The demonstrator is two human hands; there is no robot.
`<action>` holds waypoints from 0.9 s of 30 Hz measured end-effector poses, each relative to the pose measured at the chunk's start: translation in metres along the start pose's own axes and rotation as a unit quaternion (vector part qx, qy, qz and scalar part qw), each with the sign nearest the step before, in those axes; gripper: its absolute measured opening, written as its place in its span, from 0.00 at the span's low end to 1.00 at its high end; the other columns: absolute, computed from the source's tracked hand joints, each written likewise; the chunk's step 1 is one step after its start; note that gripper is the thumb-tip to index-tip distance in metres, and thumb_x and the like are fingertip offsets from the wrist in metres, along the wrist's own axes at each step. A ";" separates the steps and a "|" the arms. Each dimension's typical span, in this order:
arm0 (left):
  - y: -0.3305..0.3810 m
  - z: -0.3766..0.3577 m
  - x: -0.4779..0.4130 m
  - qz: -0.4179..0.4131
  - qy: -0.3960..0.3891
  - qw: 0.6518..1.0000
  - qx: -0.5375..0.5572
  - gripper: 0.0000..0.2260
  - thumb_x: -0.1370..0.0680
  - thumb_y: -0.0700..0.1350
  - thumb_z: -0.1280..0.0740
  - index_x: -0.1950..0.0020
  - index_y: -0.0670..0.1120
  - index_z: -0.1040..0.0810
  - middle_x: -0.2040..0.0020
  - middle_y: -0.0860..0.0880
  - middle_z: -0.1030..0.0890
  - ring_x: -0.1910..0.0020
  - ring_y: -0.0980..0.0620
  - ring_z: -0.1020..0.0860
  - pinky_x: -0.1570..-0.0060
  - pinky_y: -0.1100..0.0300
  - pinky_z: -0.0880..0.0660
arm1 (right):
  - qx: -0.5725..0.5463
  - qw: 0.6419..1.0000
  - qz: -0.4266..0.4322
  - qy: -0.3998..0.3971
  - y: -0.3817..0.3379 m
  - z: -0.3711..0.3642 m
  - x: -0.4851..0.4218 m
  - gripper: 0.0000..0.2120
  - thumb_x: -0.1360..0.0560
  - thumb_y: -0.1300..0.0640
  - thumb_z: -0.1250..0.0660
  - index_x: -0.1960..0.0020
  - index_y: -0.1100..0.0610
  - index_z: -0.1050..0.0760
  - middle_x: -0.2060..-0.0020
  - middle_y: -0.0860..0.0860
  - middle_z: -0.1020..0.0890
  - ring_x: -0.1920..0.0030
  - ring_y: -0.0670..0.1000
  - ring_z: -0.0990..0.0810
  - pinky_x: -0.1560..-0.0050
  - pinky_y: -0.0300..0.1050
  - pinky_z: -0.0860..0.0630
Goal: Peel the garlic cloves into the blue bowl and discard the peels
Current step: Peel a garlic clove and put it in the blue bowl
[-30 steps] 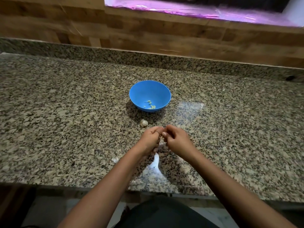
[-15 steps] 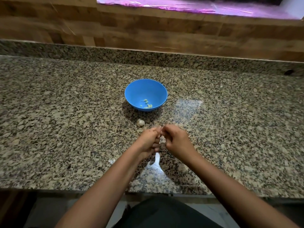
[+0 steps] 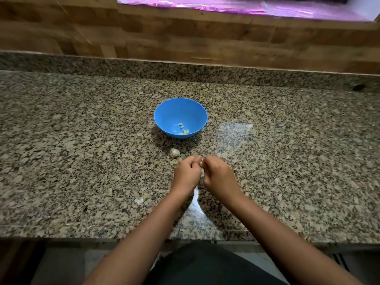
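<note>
While both hands' fingers (image 3: 198, 161) still pinch the garlic clove (image 3: 202, 163), nothing else has moved.

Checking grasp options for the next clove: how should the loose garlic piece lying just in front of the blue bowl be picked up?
Probably pinch the garlic piece across its rounded sides from above. It lies free on the counter, apart from the bowl and both hands, so nothing blocks a top approach.
</note>
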State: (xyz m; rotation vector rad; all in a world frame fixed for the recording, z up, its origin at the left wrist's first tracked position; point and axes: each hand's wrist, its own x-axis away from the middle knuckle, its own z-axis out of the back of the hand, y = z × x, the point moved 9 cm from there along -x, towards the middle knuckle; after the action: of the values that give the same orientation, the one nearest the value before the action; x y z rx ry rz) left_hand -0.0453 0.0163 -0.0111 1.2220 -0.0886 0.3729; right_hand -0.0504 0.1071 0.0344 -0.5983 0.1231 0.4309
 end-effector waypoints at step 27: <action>0.004 -0.004 0.002 -0.126 -0.034 0.982 0.138 0.12 0.19 0.43 0.40 0.63 0.44 0.31 0.71 0.49 0.30 0.75 0.55 0.30 0.76 0.64 0.30 | -0.057 0.995 -0.037 0.079 0.004 0.007 0.020 0.07 0.24 0.64 0.35 0.61 0.60 0.30 0.66 0.49 0.28 0.68 0.45 0.31 0.68 0.31 0.34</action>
State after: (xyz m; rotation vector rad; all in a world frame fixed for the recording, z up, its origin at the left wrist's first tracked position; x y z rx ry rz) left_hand -0.0448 0.0214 -0.0080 1.5006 0.0607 0.1232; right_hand -0.0345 0.1209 0.0332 -0.7472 0.2283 0.3194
